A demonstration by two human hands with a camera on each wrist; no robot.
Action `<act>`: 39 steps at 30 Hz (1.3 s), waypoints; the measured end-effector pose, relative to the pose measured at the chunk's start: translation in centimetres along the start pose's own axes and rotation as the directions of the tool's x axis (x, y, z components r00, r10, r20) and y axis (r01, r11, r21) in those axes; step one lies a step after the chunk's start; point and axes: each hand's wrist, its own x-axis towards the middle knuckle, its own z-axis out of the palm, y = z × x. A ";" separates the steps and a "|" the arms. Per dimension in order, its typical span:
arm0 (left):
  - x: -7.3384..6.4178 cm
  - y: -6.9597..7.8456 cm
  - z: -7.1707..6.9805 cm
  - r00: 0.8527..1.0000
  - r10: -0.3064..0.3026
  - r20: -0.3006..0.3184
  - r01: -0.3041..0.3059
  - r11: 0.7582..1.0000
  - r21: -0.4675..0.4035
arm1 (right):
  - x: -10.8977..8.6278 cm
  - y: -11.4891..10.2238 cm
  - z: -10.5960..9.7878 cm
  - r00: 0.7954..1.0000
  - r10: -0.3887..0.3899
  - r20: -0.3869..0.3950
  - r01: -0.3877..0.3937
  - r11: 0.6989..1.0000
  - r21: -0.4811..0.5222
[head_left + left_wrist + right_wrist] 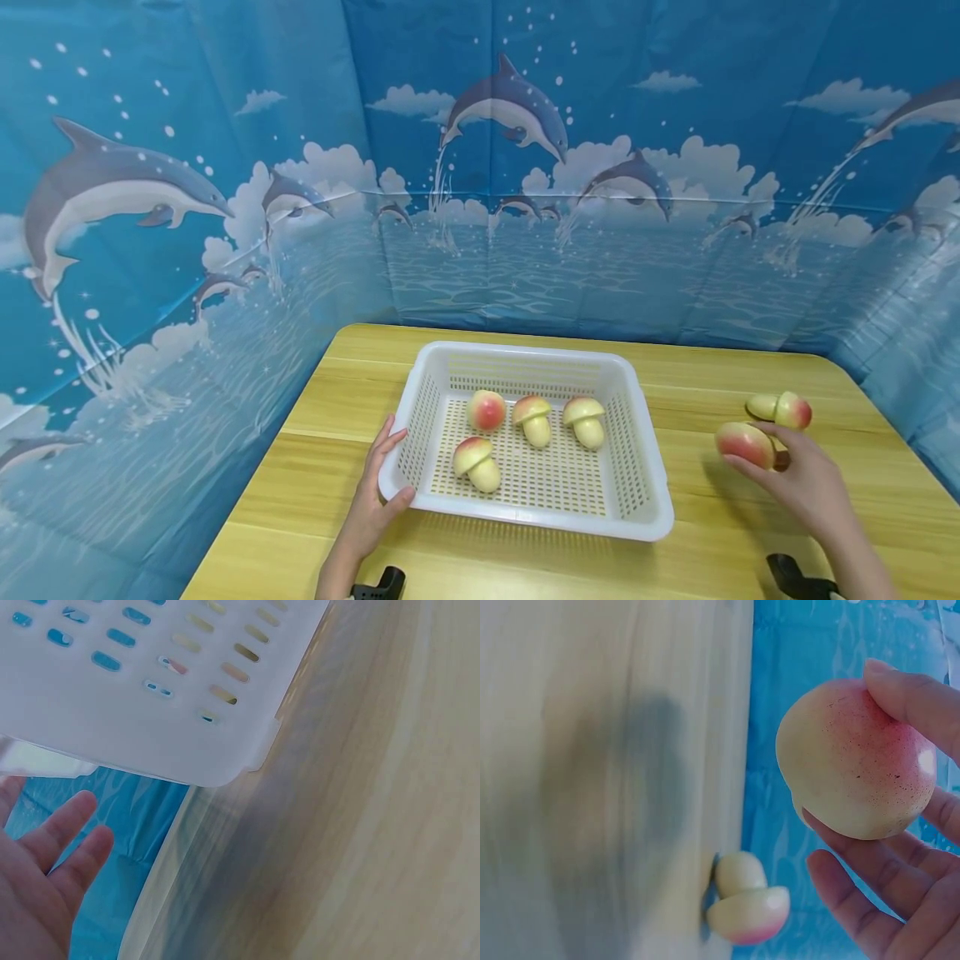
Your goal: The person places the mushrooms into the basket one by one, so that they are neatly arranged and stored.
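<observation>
My right hand (806,479) grips a toy mushroom (745,445) with a red and cream cap, held above the table. In the right wrist view, thumb and fingers hold its rounded cap (855,761), which hides most of the stem. Just beyond this hand lies another toy mushroom (780,408) on its side. My left hand (369,504) rests at the left front corner of a white plastic basket (525,521), fingers spread along its rim. Inside the basket lie several toy mushrooms, among them one (487,411) showing its red cap top.
The basket stands on a yellow wood-grain table (315,450). Around the table hangs a blue curtain (465,267) printed with dolphins, close to its back and side edges. A black wrist strap device (798,577) shows below the right hand.
</observation>
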 end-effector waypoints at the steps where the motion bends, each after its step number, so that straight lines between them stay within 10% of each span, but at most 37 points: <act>1: 0.0 0.0 0.0 1.000 0.002 0.000 -0.002 1.000 -0.002 | 0.1 -0.3 0.0 1.000 -0.004 0.004 0.004 1.000 0.005; 39: 0.0 -0.1 0.0 1.000 0.006 0.001 -0.006 1.000 0.031 | 4.3 -11.0 -0.5 0.923 -0.374 -0.087 0.377 0.926 0.015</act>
